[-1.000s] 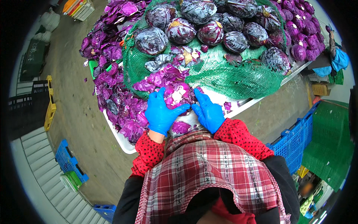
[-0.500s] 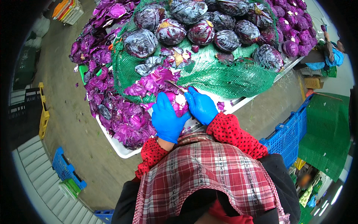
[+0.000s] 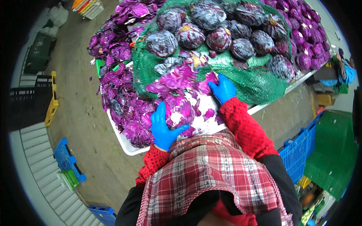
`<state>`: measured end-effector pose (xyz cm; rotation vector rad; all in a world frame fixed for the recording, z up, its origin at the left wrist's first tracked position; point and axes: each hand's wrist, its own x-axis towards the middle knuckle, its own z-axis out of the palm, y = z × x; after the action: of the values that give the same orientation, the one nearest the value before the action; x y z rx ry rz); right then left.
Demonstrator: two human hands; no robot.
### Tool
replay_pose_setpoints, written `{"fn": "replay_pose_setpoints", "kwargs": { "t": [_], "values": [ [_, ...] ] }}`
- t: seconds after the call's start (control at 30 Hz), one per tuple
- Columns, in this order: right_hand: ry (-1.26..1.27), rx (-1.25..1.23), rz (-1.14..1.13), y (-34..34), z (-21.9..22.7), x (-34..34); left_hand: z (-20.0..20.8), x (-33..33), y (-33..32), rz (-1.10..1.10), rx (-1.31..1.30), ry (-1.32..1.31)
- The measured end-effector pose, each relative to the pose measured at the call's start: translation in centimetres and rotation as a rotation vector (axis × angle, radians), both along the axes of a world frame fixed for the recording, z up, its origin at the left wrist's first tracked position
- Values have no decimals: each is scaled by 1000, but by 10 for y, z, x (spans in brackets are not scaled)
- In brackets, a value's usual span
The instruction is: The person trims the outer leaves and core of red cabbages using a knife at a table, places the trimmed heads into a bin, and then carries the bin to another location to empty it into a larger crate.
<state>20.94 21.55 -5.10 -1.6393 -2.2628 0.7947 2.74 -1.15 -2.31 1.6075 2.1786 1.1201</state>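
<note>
A trimmed red cabbage [image 3: 181, 110] sits at the table's near edge, bright purple with a pale cut patch. My left hand [image 3: 163, 129], in a blue glove, is open beside it, thumb stretched along its near side. To the right and farther off, my right hand [image 3: 225, 89], also blue-gloved, pinches a loose purple cabbage leaf [image 3: 206, 83]. No knife can be made out now. Peeled leaves [image 3: 177, 80] lie just beyond the cabbage. Leaf scraps are scattered on the white tabletop [image 3: 206, 103] between my hands.
Untrimmed dark cabbages [image 3: 208, 14] rest on green netting [image 3: 260, 84] ahead. Purple leaves [image 3: 130, 126] heap up at the left; trimmed cabbages [image 3: 307, 34] are piled at far right. Blue plastic pallets [image 3: 298, 148] stand right of me. Another person [image 3: 345, 71] is at far right.
My right hand has moved away from the cabbage, rightward and farther off, and now has a leaf. The knife seen earlier no longer shows. My left hand has spread open beside the cabbage.
</note>
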Motion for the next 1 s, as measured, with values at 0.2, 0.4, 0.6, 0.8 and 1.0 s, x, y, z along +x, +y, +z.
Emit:
{"fn": "replay_pose_setpoints", "kwargs": {
  "t": [0.2, 0.4, 0.6, 0.8, 1.0],
  "values": [
    [107, 52, 535, -61, 73, -35, 24, 12, 21, -12, -12, 18],
    [-64, 14, 586, -16, 58, -50, 2, 29, 23, 148, 118, 52],
    [-72, -172, 471, -14, 14, -56, 4, 16, -9, 82, 93, -130],
    [-135, 202, 314, -12, 17, -72, 13, -9, -39, 107, -29, -547],
    [45, -235, 625, -90, 60, -57, -2, 0, -20, 292, -4, -574]
  ]
}}
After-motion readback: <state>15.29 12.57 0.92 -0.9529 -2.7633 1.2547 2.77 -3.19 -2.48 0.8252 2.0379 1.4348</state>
